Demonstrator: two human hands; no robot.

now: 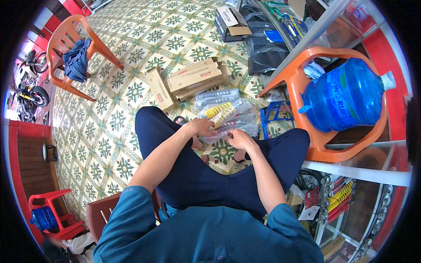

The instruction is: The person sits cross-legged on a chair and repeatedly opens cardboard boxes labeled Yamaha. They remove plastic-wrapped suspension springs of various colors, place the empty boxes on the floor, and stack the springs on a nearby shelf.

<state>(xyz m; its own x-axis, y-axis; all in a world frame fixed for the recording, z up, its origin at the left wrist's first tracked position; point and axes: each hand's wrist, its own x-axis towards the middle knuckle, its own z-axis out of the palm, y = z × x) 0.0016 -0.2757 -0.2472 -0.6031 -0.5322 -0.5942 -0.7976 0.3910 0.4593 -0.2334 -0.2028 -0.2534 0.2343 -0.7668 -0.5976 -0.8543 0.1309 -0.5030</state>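
Note:
Several coil-spring shock absorbers in clear plastic lie on the patterned tile floor between my knees. My left hand (pixel 202 127) is at the left end of the pile, its fingers against the plastic close to a yellow-spring shock absorber (pixel 218 110). At the near edge of the pile, my right hand (pixel 241 139) has its fingertips at the plastic of a shock absorber with a dark spring (pixel 241 129). The plastic and fingers overlap, so whether either hand grips is unclear. Just beyond lies another wrapped bundle (pixel 217 97).
Long cardboard boxes (pixel 197 77) lie past the pile, with a smaller carton (pixel 160 88) at their left. A blue metal stand (pixel 275 115) is to the right. An orange chair (pixel 342 154) beside my right knee carries a large blue water bottle (pixel 345 95). A glass cabinet (pixel 355 177) stands below it.

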